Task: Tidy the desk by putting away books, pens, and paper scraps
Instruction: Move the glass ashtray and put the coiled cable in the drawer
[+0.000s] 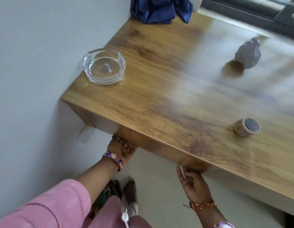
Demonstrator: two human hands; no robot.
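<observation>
the wooden desk [184,99] fills the frame from centre out to 3 o'clock, its near edge running from 9 o'clock down toward 4 o'clock. the grey wall [36,63] covers the 9 to 11 o'clock side. a pink sleeve [49,206] lies at 7 o'clock. a blue cloth [157,9] sits bunched at 12 o'clock, at the desk's far corner. a glass ashtray [104,66] stands at 10 o'clock on the desk, near the wall edge. the paper ball [248,54], crumpled and pale, rests on the desk at 2 o'clock, well apart from both hands. a tape roll [247,127] lies at 3 o'clock, near the desk's front edge. the left hand [122,149], at 6 o'clock, reaches under the desk's front lip with its fingers curled up against the underside; whether they grip anything there i cannot tell. the right hand [193,184], at 5 o'clock, hangs just below the desk edge, palm up, fingers loosely bent and holding nothing. a patterned band [113,160] circles the left wrist; a thread bracelet [203,205] circles the right.
</observation>
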